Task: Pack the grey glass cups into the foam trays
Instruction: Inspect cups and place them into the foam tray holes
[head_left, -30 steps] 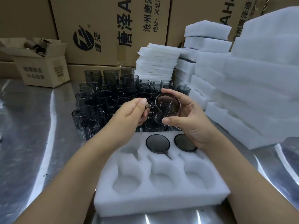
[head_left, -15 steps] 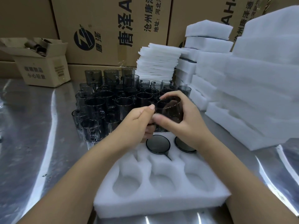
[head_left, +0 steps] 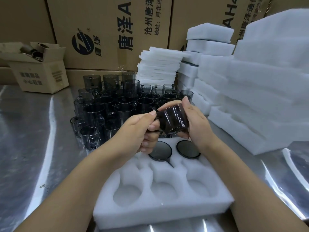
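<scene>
On a steel table, beside stacked foam blocks and massed grey cups: a foam tray, packed cups in its far middle and far right pockets. Above the tray's far edge, held cup tipped sideways, handle pinched by left hand, body wrapped in right hand.

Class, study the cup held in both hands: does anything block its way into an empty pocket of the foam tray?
Nothing visible does. The left hand and right hand grip the cup above the tray, whose three front pockets lie open. Two back pockets already hold packed cups.
</scene>
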